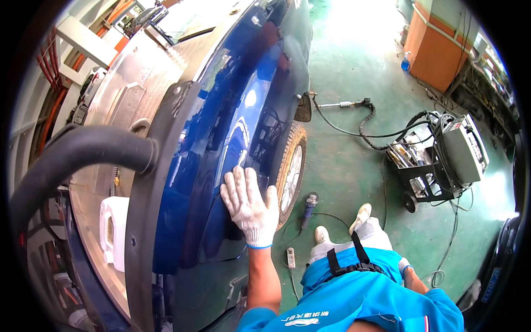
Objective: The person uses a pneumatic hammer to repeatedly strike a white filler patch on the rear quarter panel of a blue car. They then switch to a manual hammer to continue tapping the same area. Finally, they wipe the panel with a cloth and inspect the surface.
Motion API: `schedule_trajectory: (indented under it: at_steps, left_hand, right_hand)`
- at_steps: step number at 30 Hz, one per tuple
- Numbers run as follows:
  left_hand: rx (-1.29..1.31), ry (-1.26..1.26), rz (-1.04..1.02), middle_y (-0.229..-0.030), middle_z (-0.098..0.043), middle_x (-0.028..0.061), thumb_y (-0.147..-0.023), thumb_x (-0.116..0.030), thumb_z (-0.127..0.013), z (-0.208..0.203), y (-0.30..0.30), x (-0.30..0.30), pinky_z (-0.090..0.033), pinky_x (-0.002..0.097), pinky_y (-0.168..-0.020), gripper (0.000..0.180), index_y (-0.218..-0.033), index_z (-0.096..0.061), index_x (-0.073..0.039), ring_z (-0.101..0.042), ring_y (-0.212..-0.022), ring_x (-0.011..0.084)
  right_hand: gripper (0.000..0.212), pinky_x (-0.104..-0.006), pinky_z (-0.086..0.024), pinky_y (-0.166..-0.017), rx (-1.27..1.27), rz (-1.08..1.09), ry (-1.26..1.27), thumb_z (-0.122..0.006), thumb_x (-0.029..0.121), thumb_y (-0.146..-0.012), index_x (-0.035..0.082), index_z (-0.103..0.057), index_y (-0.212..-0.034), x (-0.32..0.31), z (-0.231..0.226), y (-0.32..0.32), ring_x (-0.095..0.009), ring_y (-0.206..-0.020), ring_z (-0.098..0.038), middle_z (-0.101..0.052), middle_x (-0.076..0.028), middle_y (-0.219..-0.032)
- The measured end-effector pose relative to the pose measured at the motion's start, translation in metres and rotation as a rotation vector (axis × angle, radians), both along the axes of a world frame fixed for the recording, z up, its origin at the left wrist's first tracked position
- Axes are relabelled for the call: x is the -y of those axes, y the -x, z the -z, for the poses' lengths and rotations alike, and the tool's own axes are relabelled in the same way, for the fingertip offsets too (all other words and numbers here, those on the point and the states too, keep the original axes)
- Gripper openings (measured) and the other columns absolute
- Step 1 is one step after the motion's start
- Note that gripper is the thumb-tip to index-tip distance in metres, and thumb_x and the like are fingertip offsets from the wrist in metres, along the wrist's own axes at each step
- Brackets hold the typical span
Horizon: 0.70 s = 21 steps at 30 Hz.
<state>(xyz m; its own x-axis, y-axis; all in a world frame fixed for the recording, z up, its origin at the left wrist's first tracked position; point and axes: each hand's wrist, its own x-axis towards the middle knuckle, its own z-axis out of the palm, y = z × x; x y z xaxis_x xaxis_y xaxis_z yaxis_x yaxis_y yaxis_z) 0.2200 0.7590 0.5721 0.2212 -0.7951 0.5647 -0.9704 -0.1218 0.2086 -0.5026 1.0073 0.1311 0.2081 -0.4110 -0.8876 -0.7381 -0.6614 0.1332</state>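
Note:
My left hand (250, 207), in a white knitted glove with a blue cuff edge, lies against the side of a blue pickup truck's bed panel (213, 191). Its fingers are stretched out over the painted surface, just above the rear wheel (290, 174). Low at my right side hangs my right hand (404, 264), also gloved; most of it is hidden beside my hip, so its fingers do not show. Glossy reflections run along the panel.
A corded angle grinder (308, 209) and a power strip (291, 258) lie on the green floor by my feet. Right of them stands a wheeled welding cart (437, 160), its cables reaching the truck. A white jug (114, 229) sits in the truck bed, near a black bar (88, 149).

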Motion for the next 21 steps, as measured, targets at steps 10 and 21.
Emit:
schedule_trajectory:
  at_steps: [10,21]
  left_hand:
    - [0.077,0.087,-0.036,-0.146,-0.062,0.0229,-0.096,-0.025,-0.074,-0.034,-0.010,-0.072,-0.038,0.0591,-0.123,0.047,-0.135,-0.068,-0.001,-0.056,-0.139,0.0433]
    - [0.688,-0.349,-0.294,-0.169,-0.035,0.0284,-0.095,-0.044,-0.072,0.010,-0.039,-0.107,-0.028,0.0608,-0.127,0.085,-0.158,-0.043,0.005,-0.033,-0.156,0.0484]
  right_hand:
    - [0.023,-0.0429,-0.054,-0.046,0.107,1.547,-0.051,-0.069,0.013,-0.092,-0.006,-0.071,-0.079,0.075,-0.193,-0.120,-0.030,-0.053,-0.070,-0.071,-0.021,-0.068]
    - [0.022,-0.0427,-0.044,-0.035,0.387,1.864,-0.093,-0.071,0.013,-0.089,-0.003,-0.061,-0.079,0.073,-0.115,-0.145,-0.029,-0.042,-0.060,-0.060,-0.014,-0.058]
